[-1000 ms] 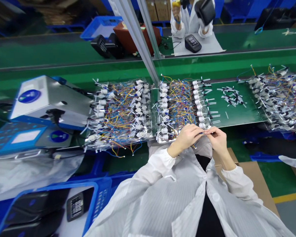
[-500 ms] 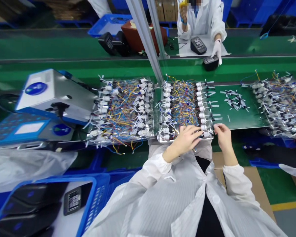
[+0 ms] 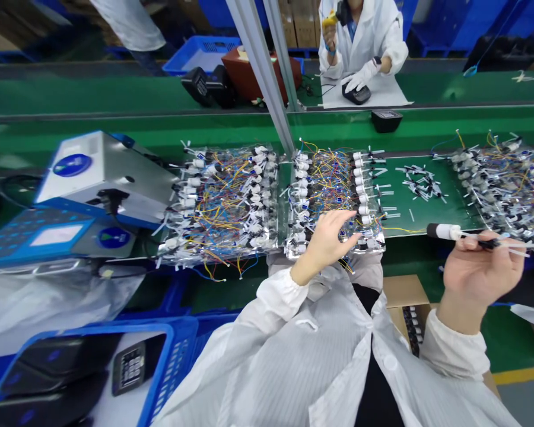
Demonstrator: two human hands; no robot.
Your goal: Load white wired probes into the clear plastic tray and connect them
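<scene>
The green bench (image 3: 427,216) carries the middle tray (image 3: 333,184), packed with wired white-capped parts. Left of that tray stands a grey machine (image 3: 102,178); below and left of it a blue crate (image 3: 178,332) holds black devices (image 3: 133,367). The left tray (image 3: 222,201) lies just beside it and the right tray (image 3: 502,184) well apart, both equally full. Under its near right corner a box (image 3: 403,287) holds dark pieces (image 3: 413,332). The left hand (image 3: 329,237), fingers loosely spread and empty, is over that corner. The right hand (image 3: 480,267), off to the tray's right, is closed round one part (image 3: 454,232)
</scene>
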